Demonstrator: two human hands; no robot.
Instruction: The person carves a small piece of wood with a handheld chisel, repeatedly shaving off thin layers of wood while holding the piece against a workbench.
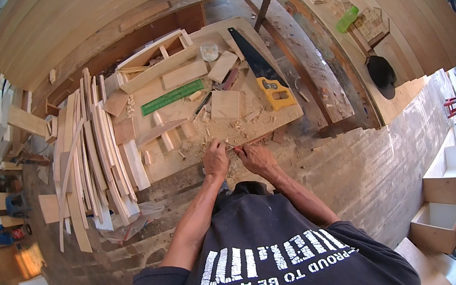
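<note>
My left hand [216, 158] is closed at the near edge of a plywood work board [286, 119], its fingertips pinched on something small. Close beside it on the right, my right hand [257, 159] is closed too, fingers curled in toward the left. A thin, small piece shows between the two hands, too small to name. Wood shavings [235, 132] lie scattered just beyond them. Past the shavings are a square wood block [226, 103], a green ruler [172, 97] and a handsaw [274, 90] with a yellow handle.
Long wood strips [87, 159] are piled at the left. Behind the board's tools stand a wooden frame box [159, 64] and a clear tub [209, 52]. A green bottle [347, 20] and a black cap [381, 77] lie on the right bench. Open wooden boxes [441, 213] stand at the lower right.
</note>
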